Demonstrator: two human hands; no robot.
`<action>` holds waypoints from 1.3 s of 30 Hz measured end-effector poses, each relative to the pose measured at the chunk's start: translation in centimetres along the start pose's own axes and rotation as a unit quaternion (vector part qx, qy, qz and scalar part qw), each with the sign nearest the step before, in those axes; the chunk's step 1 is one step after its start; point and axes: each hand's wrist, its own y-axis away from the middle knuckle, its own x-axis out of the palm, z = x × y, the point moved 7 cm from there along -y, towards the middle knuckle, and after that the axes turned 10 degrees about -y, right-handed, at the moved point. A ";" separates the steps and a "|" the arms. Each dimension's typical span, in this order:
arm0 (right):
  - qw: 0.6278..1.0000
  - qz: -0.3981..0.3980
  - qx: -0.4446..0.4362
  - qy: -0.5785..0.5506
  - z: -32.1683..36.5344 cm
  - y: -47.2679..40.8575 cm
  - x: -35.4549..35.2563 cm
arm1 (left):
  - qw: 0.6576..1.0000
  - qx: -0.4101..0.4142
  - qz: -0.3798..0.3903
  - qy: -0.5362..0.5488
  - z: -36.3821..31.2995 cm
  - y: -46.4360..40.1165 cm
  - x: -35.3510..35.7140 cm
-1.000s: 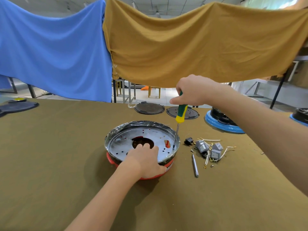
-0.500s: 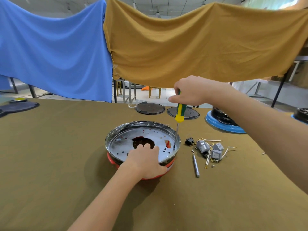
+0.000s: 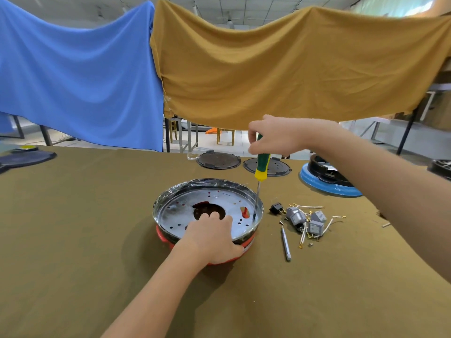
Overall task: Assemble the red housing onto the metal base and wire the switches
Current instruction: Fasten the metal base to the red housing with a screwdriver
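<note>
Olive-brown cloth covers the worktop (image 3: 73,240), and no brand, label or readable writing shows on anything lying on it. Near the middle of the worktop sits the metal base (image 3: 207,211), a round silver pan with punched holes and a large central opening, wrapped at the rim in clear film. It rests on top of the red housing (image 3: 163,236), whose red edge shows below the pan on the near side.

The left hand (image 3: 212,240) lies over the near rim of the pan, fingers curled into the central opening and thumb down against the red edge, gripping both parts together. The right hand (image 3: 273,137) is raised above the far right side of the pan, fingers closed around the top of a screwdriver (image 3: 261,167) with a green and yellow handle. Its shaft stands nearly upright, the tip touching the pan floor just inside the right rim, beside a red peg.

Just right of the pan lie a loose metal bit (image 3: 285,245), a black plug part (image 3: 275,208) and 3 grey switches (image 3: 296,215) tangled with white wires. Along the far edge sit 2 dark round plates (image 3: 218,161) and a blue-rimmed unit (image 3: 329,184). Bare cloth stretches toward the left and near edges.
</note>
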 end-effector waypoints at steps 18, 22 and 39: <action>0.994 -0.001 -0.040 -0.100 0.1 0.7 -0.1 | 1.000 -0.001 -0.006 0.019 0.1 0.4 -0.5; 0.996 -0.063 -0.046 -0.036 0.1 0.6 -0.4 | 1.000 -0.004 -0.011 0.007 0.0 0.2 -0.4; 0.989 -0.147 -0.007 -0.018 -0.1 0.5 -0.1 | 1.000 -0.009 -0.007 0.012 0.0 -0.1 0.0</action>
